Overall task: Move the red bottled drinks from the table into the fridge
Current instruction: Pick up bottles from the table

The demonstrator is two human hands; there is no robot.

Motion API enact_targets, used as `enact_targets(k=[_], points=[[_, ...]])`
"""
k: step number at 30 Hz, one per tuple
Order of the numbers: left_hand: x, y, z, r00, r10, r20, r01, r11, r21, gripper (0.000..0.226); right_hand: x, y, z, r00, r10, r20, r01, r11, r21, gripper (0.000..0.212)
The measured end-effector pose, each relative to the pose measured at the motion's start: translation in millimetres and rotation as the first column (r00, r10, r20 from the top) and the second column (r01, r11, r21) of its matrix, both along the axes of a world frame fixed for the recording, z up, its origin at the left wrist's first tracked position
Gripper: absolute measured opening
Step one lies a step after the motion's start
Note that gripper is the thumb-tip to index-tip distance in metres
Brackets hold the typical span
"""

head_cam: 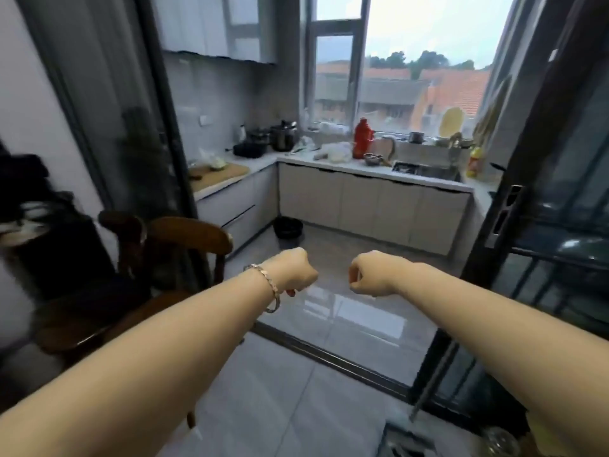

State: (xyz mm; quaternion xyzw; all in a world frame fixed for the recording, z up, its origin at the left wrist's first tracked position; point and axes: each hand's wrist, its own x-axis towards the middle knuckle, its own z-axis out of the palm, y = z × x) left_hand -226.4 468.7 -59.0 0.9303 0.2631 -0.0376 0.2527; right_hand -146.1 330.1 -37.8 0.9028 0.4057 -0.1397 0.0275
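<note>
Grey tile floor [296,407], glossy, seen from a kitchen doorway. Both bare forearms are stretched forward over it: the left enters from 8 o'clock, the right from 4 o'clock, converging toward frame centre.

Left hand [293,270]: wrist bent downward, back of the hand up, fingers curled under into a fist, nothing held. A metal bracelet [267,285] sits on the wrist.

Right hand [370,275]: same pose, wrist dropped, fingers and thumb curled in, clenched on nothing. The two fists are near each other, not touching.

Red bottle [362,140]: upright on the white countertop [359,168] under the window, at 12 o'clock from the right hand and well apart from both. Cannot tell whether it is a drink.

Sink [428,171] lies at 3 o'clock of that bottle, with a yellow bottle [474,161] beyond. Wooden chair [184,235] at 9 o'clock of the left hand. Dark sliding door [543,225] at 3 o'clock of the right hand. Black bin [288,227] on the floor at 12 o'clock of the left hand.
</note>
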Motion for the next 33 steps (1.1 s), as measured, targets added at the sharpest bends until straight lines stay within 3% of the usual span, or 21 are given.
enact_targets(k=[7, 8, 15, 22, 33], points=[[-184, 141, -26, 0.941, 0.338, -0.001, -0.338, 0.941, 0.011, 0.018, -140, 184, -26, 0.921, 0.389, -0.033, -0.389, 0.921, 0.004, 0.023], [-240, 174, -31, 0.903, 0.429, -0.01, -0.428, 0.903, 0.035, 0.016, -185, 232, -34, 0.877, 0.478, -0.047, -0.477, 0.878, 0.018, 0.023], [-455, 297, -42, 0.752, 0.654, -0.086, -0.642, 0.755, 0.131, 0.025, -379, 404, -46, 0.68, 0.733, -0.024, -0.73, 0.68, 0.068, 0.024], [-641, 414, -47, 0.506, 0.861, -0.058, -0.851, 0.509, 0.133, 0.028, -553, 565, -62, 0.509, 0.86, -0.044, -0.853, 0.51, 0.112, 0.021], [-776, 588, -81, 0.259, 0.966, 0.003, -0.964, 0.259, 0.057, 0.022, -698, 782, -99, 0.299, 0.953, -0.048, -0.946, 0.303, 0.114, 0.028]])
